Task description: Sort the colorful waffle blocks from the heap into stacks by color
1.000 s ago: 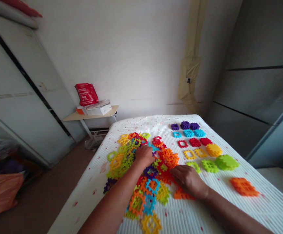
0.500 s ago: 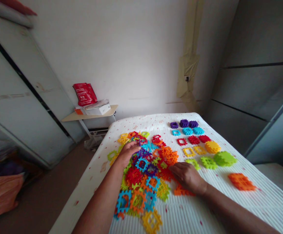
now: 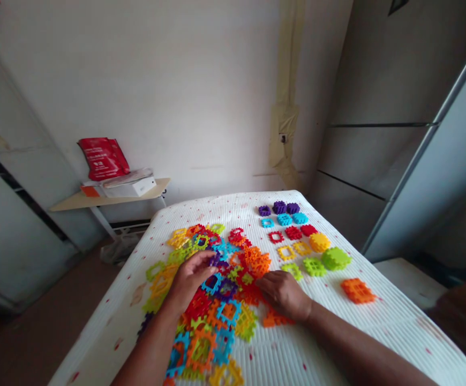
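Note:
My left hand (image 3: 193, 276) is over the left side of a pile of toothed plastic building pieces. Its thumb and fingers pinch a purple plastic piece (image 3: 215, 259). At the pile's right edge, my right hand (image 3: 284, 294) rests with its fingers curled together beside red and orange pieces; whatever is under its fingertips is hidden. Close to the left hand lie a blue square frame (image 3: 211, 283) and a dark purple frame (image 3: 226, 290). Several orange pieces (image 3: 257, 259) are heaped just beyond the right hand.
Sorted by colour at right are purple (image 3: 280, 207), blue (image 3: 284, 219), red (image 3: 293, 232), yellow (image 3: 320, 242) and green stacks (image 3: 336, 258). An orange stack (image 3: 357, 290) lies nearer. A side table (image 3: 72, 201) by the wall bears a red bag (image 3: 103, 158) and white box (image 3: 136, 185).
The view has swung to the right, so everything sits further left. My left hand has drawn slightly nearer with the purple piece, uncovering a green frame. My right hand stays at the pile's edge.

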Demonstrator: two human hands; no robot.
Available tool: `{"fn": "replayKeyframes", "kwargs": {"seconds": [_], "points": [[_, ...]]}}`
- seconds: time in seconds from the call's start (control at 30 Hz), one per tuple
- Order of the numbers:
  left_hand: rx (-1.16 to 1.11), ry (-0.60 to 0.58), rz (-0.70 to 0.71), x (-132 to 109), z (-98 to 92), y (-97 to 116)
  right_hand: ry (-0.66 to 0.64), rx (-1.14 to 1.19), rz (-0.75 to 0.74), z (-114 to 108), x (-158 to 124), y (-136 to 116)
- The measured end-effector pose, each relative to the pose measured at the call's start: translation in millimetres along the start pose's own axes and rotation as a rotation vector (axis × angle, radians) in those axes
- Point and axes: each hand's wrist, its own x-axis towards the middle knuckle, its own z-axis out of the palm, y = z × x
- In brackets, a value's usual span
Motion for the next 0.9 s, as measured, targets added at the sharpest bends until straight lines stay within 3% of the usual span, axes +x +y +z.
{"fn": "replayKeyframes", "kwargs": {"seconds": [0.23,0.43,0.6,0.9], "points": [[-0.048,0.114,-0.044,-18.7,15.7,4.7,0.082,0.028,0.02,3.1,1.1,0.6],[-0.062,0.134,-0.025,-21.6,17.4,1.3,0.105,0.032,0.01,2.2,2.4,-1.6],[-0.122,0.103,-0.035,-22.2,20.8,-4.5,0.221,0.125,0.015,-4.9,14.9,-9.3],[-0.094,0.044,-0.023,-28.5,31.7,1.3,0.021,0.096,0.1,-3.6,65.0,-36.0]]}}
